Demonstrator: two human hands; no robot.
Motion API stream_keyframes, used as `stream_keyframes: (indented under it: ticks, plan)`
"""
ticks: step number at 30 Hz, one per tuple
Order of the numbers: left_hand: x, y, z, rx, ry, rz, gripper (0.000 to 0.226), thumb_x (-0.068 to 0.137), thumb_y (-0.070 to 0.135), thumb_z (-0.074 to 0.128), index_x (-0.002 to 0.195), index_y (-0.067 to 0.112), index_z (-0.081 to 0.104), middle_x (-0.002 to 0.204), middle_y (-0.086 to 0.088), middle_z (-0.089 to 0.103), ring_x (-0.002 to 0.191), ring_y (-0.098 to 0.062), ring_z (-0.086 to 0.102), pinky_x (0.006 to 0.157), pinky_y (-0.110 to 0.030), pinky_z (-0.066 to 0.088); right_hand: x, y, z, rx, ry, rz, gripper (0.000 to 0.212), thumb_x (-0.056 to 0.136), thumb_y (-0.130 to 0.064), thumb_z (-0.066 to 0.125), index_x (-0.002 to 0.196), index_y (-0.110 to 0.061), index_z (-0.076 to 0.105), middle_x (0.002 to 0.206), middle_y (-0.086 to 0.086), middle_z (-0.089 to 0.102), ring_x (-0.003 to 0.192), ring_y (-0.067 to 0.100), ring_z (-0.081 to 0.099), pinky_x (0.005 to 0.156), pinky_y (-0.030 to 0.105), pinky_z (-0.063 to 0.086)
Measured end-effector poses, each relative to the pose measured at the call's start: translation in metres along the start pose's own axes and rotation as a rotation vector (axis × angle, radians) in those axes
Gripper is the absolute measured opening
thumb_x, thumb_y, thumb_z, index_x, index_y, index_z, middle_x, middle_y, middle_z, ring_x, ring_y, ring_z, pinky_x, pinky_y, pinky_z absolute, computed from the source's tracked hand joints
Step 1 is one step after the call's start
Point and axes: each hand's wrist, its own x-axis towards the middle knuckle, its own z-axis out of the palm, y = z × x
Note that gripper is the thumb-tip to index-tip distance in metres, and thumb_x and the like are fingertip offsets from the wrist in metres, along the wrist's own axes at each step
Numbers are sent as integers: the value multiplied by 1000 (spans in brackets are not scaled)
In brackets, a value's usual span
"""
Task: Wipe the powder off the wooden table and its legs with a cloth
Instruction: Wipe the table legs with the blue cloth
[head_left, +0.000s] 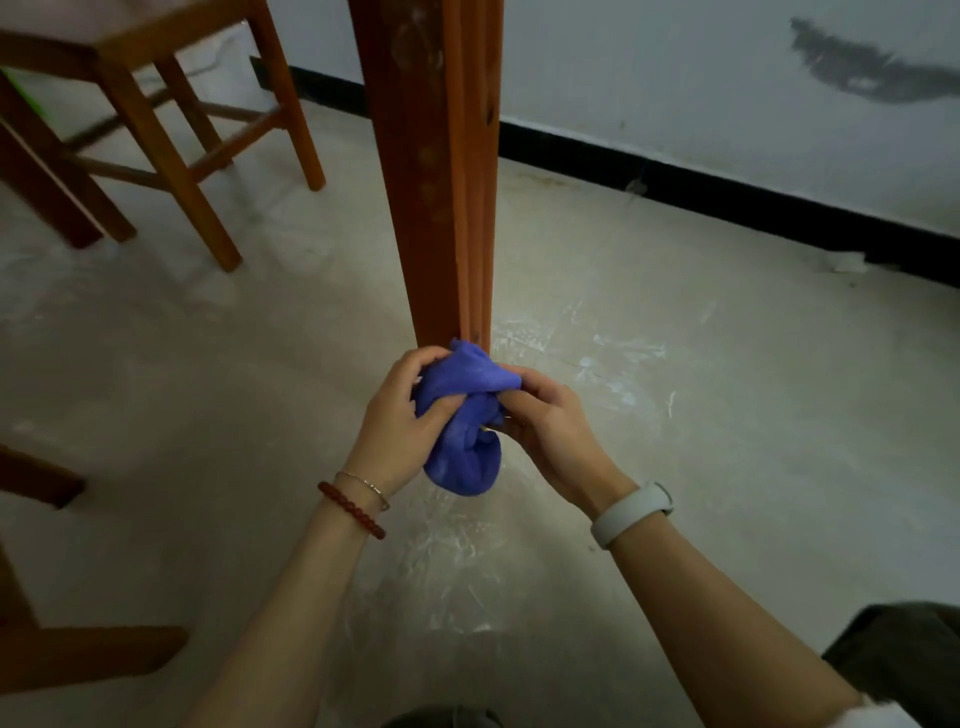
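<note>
A blue cloth (464, 415) is held bunched between both hands just in front of the foot of a wooden desk leg (441, 171). The bundle's long axis runs roughly up and down in the view: its upper tip is pointed toward the base of the leg, and its rounded lower end hangs toward the person. Whether the tip touches the wood cannot be told. Pale dusty smears are seen on the fabric.

The left hand (400, 415) is closed around the left side of the bundle, its fingers (415, 364) curled over the top. The right hand (545, 421) is closed on the right side, the cloth being pinched near its upper fold. A red bead bracelet (353, 512) and a thin chain are worn on the left wrist, a white band (631, 514) on the right.

The leg stands upright, grooved along its length, with faint pale marks on its dark face. The floor (701, 441) is pale and smooth, streaked with white powder (613, 364) around the leg's foot and below the hands. A wooden stool (171, 119) stands at the upper left. A white wall (701, 93) with a black skirting strip (727, 192) is seen behind, marked by a dark smudge (872, 73).
</note>
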Motion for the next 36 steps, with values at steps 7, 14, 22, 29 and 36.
stream_keyframes:
  ticks: [7,14,22,29,36]
  plan:
    - [9,49,-9,-46,329,117,20,86,5,57,95,22,50,91,13,56,81,9,55,74,-2,44,-1,-58,13,-312,-58,-207,36,90,-1,44,114,-26,54,105,-2,61,89,10,59,72,19,51]
    - [50,129,-52,31,722,394,25,87,14,55,112,16,55,111,5,54,105,-8,53,90,-11,41,10,-101,26,-507,196,-507,35,91,-5,43,102,-36,53,111,5,59,91,4,58,76,12,47]
    - [97,164,-46,269,779,564,36,87,26,44,115,9,59,122,-15,56,112,-28,51,87,-4,26,23,-125,38,-574,282,-603,31,93,-6,40,117,-22,52,118,-2,53,105,8,52,90,19,44]
    - [33,7,-11,544,207,172,27,83,7,45,102,10,65,114,-13,60,100,-35,53,87,-45,50,31,-100,33,-649,193,-520,41,92,-11,41,130,-26,43,126,-6,42,114,9,45,89,14,40]
    - [44,43,-34,443,605,268,27,84,10,53,109,4,62,112,-17,60,103,-31,53,84,-27,37,42,-80,30,-753,54,-458,48,98,-19,31,144,-28,19,154,-8,12,138,8,18,109,23,23]
